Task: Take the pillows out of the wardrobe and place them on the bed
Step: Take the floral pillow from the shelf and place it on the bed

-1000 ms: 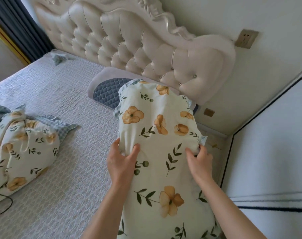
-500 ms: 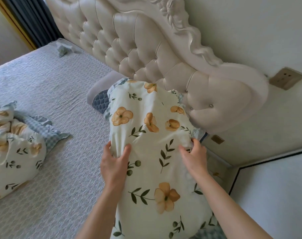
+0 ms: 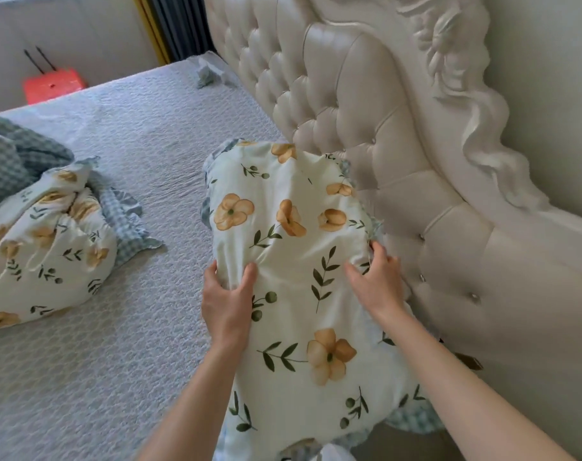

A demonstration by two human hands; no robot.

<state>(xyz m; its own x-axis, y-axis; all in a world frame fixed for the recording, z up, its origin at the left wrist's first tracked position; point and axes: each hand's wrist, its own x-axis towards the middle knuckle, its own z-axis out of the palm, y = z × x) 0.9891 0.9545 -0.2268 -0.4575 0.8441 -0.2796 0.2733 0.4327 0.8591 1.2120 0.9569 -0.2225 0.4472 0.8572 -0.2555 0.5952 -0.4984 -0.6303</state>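
A cream pillow with yellow flowers and green leaves (image 3: 293,247) lies lengthwise on the bed beside the tufted headboard (image 3: 366,134). My left hand (image 3: 228,301) pinches its left edge, thumb on top. My right hand (image 3: 377,284) grips the fabric at its right edge, close to the headboard. A second pillow of the same print (image 3: 47,247) lies crumpled at the left on the grey quilted bedspread (image 3: 123,327), with a blue checked frill showing.
A small bluish cloth (image 3: 208,74) lies at the far head of the bed. A red case (image 3: 53,84) stands beyond the bed by the wall, next to dark curtains (image 3: 180,24). Blue checked fabric (image 3: 13,158) bunches at the left edge.
The view swung left and closer to the bed. The pillow came down against the headboard and now covers the grey-blue cushion seen earlier. Both hands kept their grip.
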